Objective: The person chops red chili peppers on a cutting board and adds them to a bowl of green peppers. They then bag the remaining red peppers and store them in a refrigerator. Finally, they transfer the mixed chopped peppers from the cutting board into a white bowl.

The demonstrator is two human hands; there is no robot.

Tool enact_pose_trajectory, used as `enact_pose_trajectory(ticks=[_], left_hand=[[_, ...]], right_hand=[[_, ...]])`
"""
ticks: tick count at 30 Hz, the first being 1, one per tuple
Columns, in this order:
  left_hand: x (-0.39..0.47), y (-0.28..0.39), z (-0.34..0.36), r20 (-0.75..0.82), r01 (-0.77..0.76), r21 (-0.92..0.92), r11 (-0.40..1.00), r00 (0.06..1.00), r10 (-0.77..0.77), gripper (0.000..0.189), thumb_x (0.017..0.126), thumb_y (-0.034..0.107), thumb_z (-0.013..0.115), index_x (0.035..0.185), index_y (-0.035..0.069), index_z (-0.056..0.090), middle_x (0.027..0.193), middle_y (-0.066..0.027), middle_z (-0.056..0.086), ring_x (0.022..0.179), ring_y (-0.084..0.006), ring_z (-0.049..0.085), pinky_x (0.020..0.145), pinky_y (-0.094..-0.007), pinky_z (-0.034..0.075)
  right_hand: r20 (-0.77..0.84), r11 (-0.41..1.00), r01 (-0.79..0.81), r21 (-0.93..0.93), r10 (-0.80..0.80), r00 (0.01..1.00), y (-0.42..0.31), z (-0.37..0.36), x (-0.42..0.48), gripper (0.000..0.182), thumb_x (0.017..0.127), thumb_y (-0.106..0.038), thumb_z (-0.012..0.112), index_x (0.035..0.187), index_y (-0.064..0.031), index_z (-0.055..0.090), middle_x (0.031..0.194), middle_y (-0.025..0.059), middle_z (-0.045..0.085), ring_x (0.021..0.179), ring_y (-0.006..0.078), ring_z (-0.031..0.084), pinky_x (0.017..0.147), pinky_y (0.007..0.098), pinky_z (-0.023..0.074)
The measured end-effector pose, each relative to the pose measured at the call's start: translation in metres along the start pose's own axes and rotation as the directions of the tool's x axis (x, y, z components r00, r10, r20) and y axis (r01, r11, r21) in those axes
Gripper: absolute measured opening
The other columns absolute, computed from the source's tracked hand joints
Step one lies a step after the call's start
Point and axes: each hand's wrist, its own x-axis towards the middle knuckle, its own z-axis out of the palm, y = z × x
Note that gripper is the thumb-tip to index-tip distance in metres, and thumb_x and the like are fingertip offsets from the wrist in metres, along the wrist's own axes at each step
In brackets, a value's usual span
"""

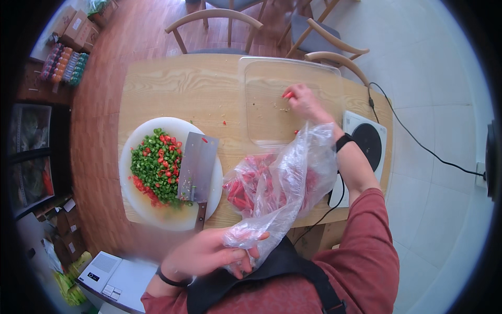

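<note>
My left hand (213, 251) grips the mouth of a clear plastic bag (292, 172) near my body. Red chili peppers (240, 196) fill the bag, which lies on the wooden table. My right hand (306, 103) is over a clear plastic tray (251, 102), a red chili pepper (289, 95) between its fingers. To the left, a round white cutting board (137, 208) bears a heap of chopped green and red peppers (157, 165). A cleaver (200, 165) lies flat on the board's right side, its handle towards me and bits of pepper on the blade.
An electric hot plate (366, 145) with a black cord (423, 145) stands at the table's right. Wooden chairs (213, 13) stand beyond the table's far edge (180, 57). Cardboard boxes (76, 31) and a white appliance (117, 274) are at the left. Small scraps lie on the table.
</note>
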Motion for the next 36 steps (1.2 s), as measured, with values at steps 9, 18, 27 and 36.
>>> enact_pose_trajectory(ticks=[9,18,27,36], left_hand=[[0.014,-0.012,-0.028,0.188,-0.007,0.013,1.0,0.982,0.005,0.045,0.104,0.007,0.053,0.147,-0.003,0.046,0.119,-0.0117,0.063,0.099,-0.018,0.068,0.077,-0.0312,0.06],[0.02,-0.006,-0.028,0.199,0.029,0.045,0.999,0.979,-0.037,0.044,0.104,0.008,0.052,0.147,-0.002,0.048,0.116,-0.0113,0.064,0.097,-0.0172,0.067,0.076,-0.0303,0.06],[-0.005,-0.012,-0.006,0.032,-0.055,-0.01,0.998,0.998,0.055,0.047,0.102,0.005,0.053,0.148,-0.002,0.045,0.112,-0.0127,0.063,0.095,-0.0213,0.069,0.076,-0.0331,0.06],[-0.028,-0.022,0.03,-0.402,-0.645,-0.03,0.764,0.707,0.581,0.078,0.098,0.011,0.056,0.162,0.012,0.011,0.109,-0.0205,0.06,0.08,-0.0293,0.07,0.064,-0.0424,0.063]], right_hand=[[0.389,0.932,-0.226,0.284,0.104,0.915,0.03,-0.044,-0.045,0.028,0.079,0.002,0.062,0.105,-0.0072,0.062,0.113,0.0192,0.062,0.096,0.035,0.064,0.082,0.0439,0.0529],[0.637,0.908,-0.245,0.341,-0.032,0.77,-0.02,-0.042,-0.074,0.033,0.091,-0.018,0.069,0.122,-0.008,0.064,0.117,0.0142,0.067,0.112,0.0252,0.064,0.096,0.0355,0.0503],[0.835,0.534,-0.696,0.481,-0.036,0.549,-0.027,-0.02,-0.073,0.031,0.101,-0.016,0.055,0.128,-0.0034,0.063,0.131,0.0143,0.066,0.118,0.0213,0.063,0.102,0.0342,0.0482],[0.136,0.407,-0.131,0.904,0.017,0.991,-0.086,-0.155,-0.043,0.023,0.099,-0.014,0.063,0.117,-0.0006,0.065,0.095,0.0054,0.064,0.086,0.0139,0.063,0.07,0.0276,0.0509]])
